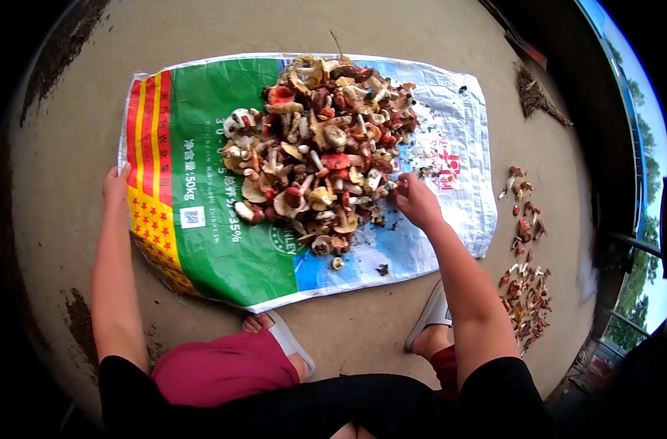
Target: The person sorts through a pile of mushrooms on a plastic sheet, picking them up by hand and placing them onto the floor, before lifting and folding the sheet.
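A big heap of mushrooms [326,154], with red, tan and white caps and pale stems, lies on a flattened woven sack [231,282] printed green, yellow, red and blue. At the sack's left edge, my left hand [116,184] is closed on the border. My right hand [420,203] is at the heap's right side, its fingers curled in against the outer mushrooms. A dark reddish bit shows by those fingertips, but what they hold is hidden. Dirt crumbs and small fragments are scattered on the sack's silvery right part.
Loose mushrooms [527,300] lie on the concrete floor to the right, with a smaller group farther up. A straw broom head [538,95] rests at the upper right. My sandalled feet, such as the right sandal [434,311], are at the sack's near edge.
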A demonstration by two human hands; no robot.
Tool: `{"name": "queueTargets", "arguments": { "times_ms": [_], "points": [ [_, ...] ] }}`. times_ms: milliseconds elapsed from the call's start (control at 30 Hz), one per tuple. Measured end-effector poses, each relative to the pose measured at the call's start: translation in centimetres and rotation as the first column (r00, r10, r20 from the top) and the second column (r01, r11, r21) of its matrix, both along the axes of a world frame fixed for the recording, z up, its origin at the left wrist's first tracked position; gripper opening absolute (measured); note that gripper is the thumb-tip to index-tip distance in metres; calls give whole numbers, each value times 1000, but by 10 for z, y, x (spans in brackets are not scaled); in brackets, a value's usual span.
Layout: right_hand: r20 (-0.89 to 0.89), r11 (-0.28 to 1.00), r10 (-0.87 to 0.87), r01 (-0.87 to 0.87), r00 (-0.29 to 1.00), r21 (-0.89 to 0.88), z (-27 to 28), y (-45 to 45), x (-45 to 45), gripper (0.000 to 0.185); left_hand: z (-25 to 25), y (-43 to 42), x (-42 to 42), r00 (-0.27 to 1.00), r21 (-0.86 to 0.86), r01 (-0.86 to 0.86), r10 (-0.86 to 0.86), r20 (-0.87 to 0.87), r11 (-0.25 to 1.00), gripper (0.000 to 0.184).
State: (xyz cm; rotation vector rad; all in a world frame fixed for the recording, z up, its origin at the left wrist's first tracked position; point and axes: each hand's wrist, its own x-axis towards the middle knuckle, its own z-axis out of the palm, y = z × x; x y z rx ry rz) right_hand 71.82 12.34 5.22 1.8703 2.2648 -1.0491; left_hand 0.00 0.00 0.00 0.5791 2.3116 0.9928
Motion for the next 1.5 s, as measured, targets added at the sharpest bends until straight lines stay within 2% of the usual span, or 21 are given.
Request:
{"name": "queueTargets", "arguments": {
  "times_ms": [233, 267, 300, 367, 400, 467, 600, 633, 700, 800, 867, 900, 967, 1000, 1033, 1100, 1167, 1267, 1333, 1433, 1500],
  "points": [
    [-40, 996, 22, -19, 999, 90, -4, 22, 41, 36, -18, 2, -29, 997, 31, -9, 12, -81, 999, 40],
    [-151, 998, -64, 67, 987, 16, -18, 20, 52, 35, -12, -1, -36, 953, -162, -48, -3, -303, 986, 43],
    [-199, 983, -179, 167, 964, -72, -1, 16, 57, 35, -16, 3, -43, 997, -22, -39, 38, -61, 999, 45],
    [-527, 924, -383, 328, 758, -198, -22, 4, 84, 36, -35, 10, -85, 957, -123, 119, -146, -252, 985, 44],
    [-499, 902, -432, 374, 751, -218, -8, -3, 91, 38, -23, 19, -91, 839, -450, 65, -293, -459, 891, 51],
    [-452, 864, -504, 435, 736, -255, 13, -20, 114, 43, 15, 63, -24, 543, -581, -222, -395, -741, 783, 62],
    [-358, 854, -518, 443, 777, -274, 60, -43, 212, 47, 58, 105, 45, 310, -377, -13, -354, -882, 926, 58],
    [-400, 798, -600, 493, 692, -346, 88, -54, 239, 46, 72, 128, 72, 485, -185, 284, -308, -819, 941, 51],
    [-255, 695, -713, 611, 653, -380, 112, -76, 314, 47, 119, 165, 173, 607, 70, 615, -415, -678, 785, 42],
    [-210, 515, -857, 805, 471, -294, 132, -128, 389, 44, 185, 178, 370, 507, 105, 849, -742, -439, 518, 38],
    [-136, 482, -876, 858, 464, -177, 116, -152, 429, 43, 216, 169, 480, 318, -27, 941, -911, -262, 336, 37],
    [-237, 386, -909, 908, 344, -161, 83, -166, 452, 44, 226, 165, 526, 138, -145, 971, -942, -306, 189, 38],
    [-269, 241, -943, 960, 196, -144, 46, -170, 467, 43, 203, 145, 573, 103, -135, 983, -982, -159, 125, 40],
    [-318, 137, -945, 978, 81, -158, 20, -180, 487, 43, 188, 140, 601, -48, -189, 982, -969, -243, -2, 39],
    [-377, 122, -926, 968, 31, -220, -2, -184, 498, 42, 201, 123, 636, 106, -307, 946, -994, -3, 102, 35],
    [-378, 185, -917, 976, 128, -118, -79, -202, 551, 35, 173, 92, 658, -21, -357, 934, -1000, -23, -11, 33],
    [-22, 234, -972, 972, 234, 25, -100, -213, 585, 35, 156, 59, 673, 29, -342, 939, -1000, 4, 25, 31],
    [-300, 24, -951, 953, -71, -302, -71, -222, 585, 29, 138, 41, 687, 109, -361, 926, -993, -38, 115, 29],
    [-295, 4, -951, 953, -90, -304, -69, -223, 585, 26, 128, 40, 685, 344, -288, 887, -933, -105, 360, 28],
    [-412, 74, -901, 886, -138, -458, -75, -245, 619, 26, 113, 62, 670, 465, -214, 789, -787, -405, 576, 24],
    [-374, -53, -903, 919, -211, -391, -63, -247, 610, 27, 144, 87, 676, 554, -333, 596, -674, -488, 731, 28]
  ]
}}
